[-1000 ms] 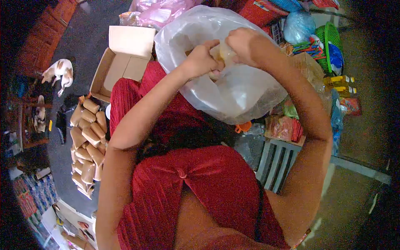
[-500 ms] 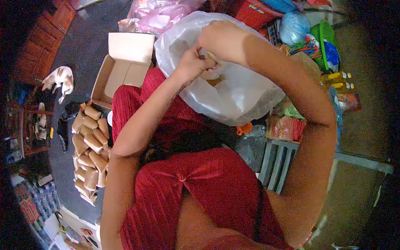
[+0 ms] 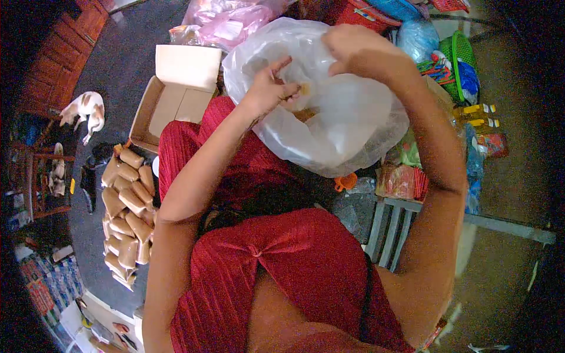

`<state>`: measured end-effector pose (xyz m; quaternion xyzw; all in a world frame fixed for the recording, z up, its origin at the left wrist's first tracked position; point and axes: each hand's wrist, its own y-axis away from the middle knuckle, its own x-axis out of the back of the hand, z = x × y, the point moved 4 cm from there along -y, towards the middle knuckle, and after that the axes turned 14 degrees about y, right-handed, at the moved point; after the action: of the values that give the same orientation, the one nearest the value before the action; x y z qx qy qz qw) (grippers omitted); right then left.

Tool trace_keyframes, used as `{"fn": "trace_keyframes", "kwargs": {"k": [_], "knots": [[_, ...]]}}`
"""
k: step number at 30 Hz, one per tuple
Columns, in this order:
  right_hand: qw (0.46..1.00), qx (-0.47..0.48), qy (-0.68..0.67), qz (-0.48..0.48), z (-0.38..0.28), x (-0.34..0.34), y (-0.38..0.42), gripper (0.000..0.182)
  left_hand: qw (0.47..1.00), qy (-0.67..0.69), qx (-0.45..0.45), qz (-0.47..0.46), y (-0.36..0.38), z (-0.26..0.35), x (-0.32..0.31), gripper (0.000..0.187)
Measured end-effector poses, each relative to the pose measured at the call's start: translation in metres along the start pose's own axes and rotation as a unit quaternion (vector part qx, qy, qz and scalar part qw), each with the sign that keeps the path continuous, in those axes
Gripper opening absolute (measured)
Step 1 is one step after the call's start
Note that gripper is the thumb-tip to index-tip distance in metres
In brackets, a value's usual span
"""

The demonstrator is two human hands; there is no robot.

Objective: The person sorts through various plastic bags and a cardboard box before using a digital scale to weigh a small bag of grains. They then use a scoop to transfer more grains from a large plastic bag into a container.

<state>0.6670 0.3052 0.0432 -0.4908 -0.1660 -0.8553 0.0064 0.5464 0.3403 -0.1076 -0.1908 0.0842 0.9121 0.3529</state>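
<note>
A large translucent plastic sack (image 3: 353, 135) stands with its mouth wide in front of my lap. Over its mouth, my left hand (image 3: 268, 94) points its index finger outward while the thumb and other fingers close on the top of a small clear plastic bag (image 3: 302, 105). Something brown shows low in that small bag, though the sack's folds make its outline hard to read. To the right, my right hand (image 3: 353, 50) hovers over the sack's far rim, thumb apart from the bent fingers, with nothing visible in it. Its fingertips are slightly blurred.
Several packets of brown contents (image 3: 126, 200) are piled on the dark floor at left. An open cardboard box (image 3: 170, 109) stands beside my knee. A cat (image 3: 88, 112) lies beyond. Pink plastic bags (image 3: 235, 23), a green basket (image 3: 462, 65) and oil bottles (image 3: 474, 112) surround the sack.
My right hand has drawn away from my left hand, moving right across the sack's mouth. The left hand stays nearly in place, its index finger now stretched out.
</note>
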Motion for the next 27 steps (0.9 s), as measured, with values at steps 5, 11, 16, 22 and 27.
{"fn": "trace_keyframes", "kwargs": {"k": [5,11,16,22,27], "knots": [[0.996,-0.004,-0.074,0.051,0.026,-0.026,0.027,0.034,0.995,0.089,-0.040,0.010,-0.004,0.022,0.035,0.064],[0.986,0.023,-0.160,0.026,0.005,-0.089,0.023,0.046,0.996,-0.046,0.037,-0.067,-0.015,-0.012,0.002,0.062],[0.983,0.056,-0.170,-0.028,-0.010,-0.096,0.019,0.064,0.992,-0.082,0.040,-0.089,-0.018,0.000,0.006,0.065],[0.986,0.104,-0.127,-0.025,-0.025,-0.101,-0.007,0.076,0.989,-0.097,0.053,-0.094,-0.015,0.000,0.000,0.068],[0.986,0.138,-0.073,-0.050,-0.037,-0.125,-0.039,0.084,0.984,-0.136,0.051,-0.102,-0.010,0.011,-0.005,0.068]]}}
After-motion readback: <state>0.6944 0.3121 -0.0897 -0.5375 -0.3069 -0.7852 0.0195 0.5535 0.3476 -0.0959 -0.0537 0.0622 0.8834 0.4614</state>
